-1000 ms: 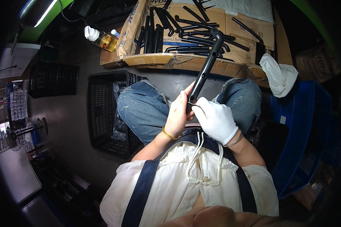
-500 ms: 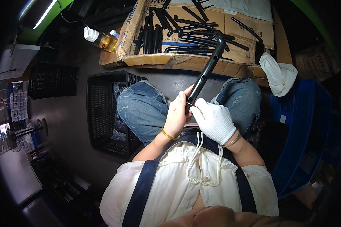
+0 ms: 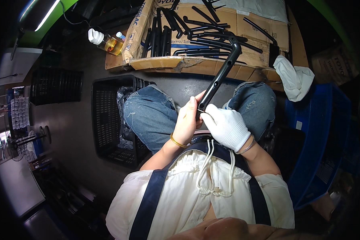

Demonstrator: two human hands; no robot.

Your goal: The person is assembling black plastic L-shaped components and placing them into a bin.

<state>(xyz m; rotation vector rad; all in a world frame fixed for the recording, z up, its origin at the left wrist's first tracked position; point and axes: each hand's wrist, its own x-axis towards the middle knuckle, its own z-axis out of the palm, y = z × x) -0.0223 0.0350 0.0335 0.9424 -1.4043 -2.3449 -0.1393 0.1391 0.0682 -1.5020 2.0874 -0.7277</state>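
Above my lap, my bare left hand [image 3: 187, 117] is closed around the near end of a black bent tubular part [image 3: 219, 77] with holes along its side. The part slants away to the right, its bent far end over the cardboard edge. My right hand [image 3: 227, 125], in a white knit glove, pinches at the same near end. A thin pale sliver of something shows at its fingertips against the part; most of it is hidden. Several similar black tubular parts [image 3: 212, 44] lie heaped in the open cardboard box [image 3: 180, 63] ahead.
A black plastic crate [image 3: 102, 120] with clear wrapping inside stands left of my knees. Blue bins [image 3: 314, 152] are on the right. A white cloth [image 3: 294, 80] hangs at the box's right corner. A bottle of yellow liquid [image 3: 113, 45] stands to the left.
The far end of the black tubular part has swung slightly to the right and toward me. Both hands keep nearly the same place on it.
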